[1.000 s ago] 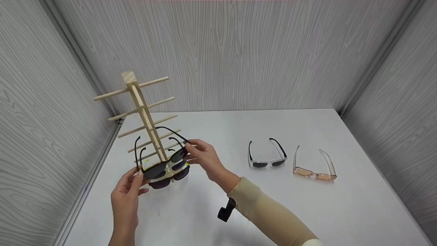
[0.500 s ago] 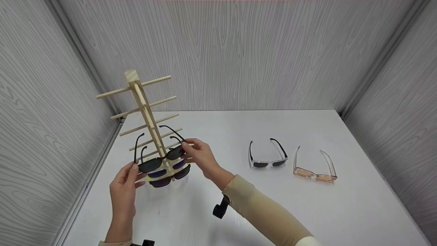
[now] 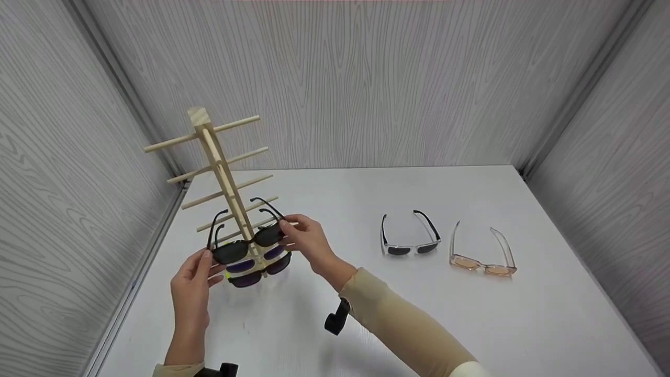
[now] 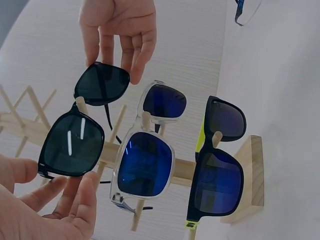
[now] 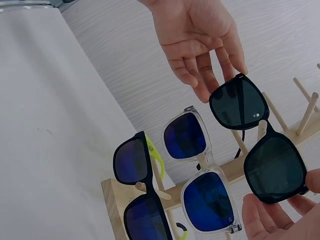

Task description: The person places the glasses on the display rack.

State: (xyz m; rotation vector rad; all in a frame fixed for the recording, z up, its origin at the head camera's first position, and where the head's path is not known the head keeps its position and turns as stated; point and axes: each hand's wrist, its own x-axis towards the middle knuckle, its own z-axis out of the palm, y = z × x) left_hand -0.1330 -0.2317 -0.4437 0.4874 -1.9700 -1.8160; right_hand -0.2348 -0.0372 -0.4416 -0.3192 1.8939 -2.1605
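Both hands hold one pair of black sunglasses [image 3: 230,253] at a wooden eyewear stand [image 3: 222,175]. My left hand [image 3: 191,283] pinches the left hinge corner, my right hand [image 3: 311,241] the right one. The temples reach back, open, past the post. A peg end shows at the nose bridge in both wrist views. Directly below sit clear-framed sunglasses [image 4: 145,164] with blue lenses. Black sunglasses with yellow temples [image 5: 132,161] hang lowest, beside the stand's base [image 4: 255,170].
Bare rungs [image 3: 238,123] stick out both sides of the upper stand. On the white table [image 3: 335,199] to the right lie clear-framed sunglasses with black temples [image 3: 399,251] and transparent pinkish sunglasses with orange lenses [image 3: 496,270]. Grey wood-grain panels [image 3: 335,84] enclose the back and sides.
The held sunglasses have turned from slanted to more level, uncovering the blue lenses beneath. Their temple tips have dropped slightly. Both hands have shifted a little with them.
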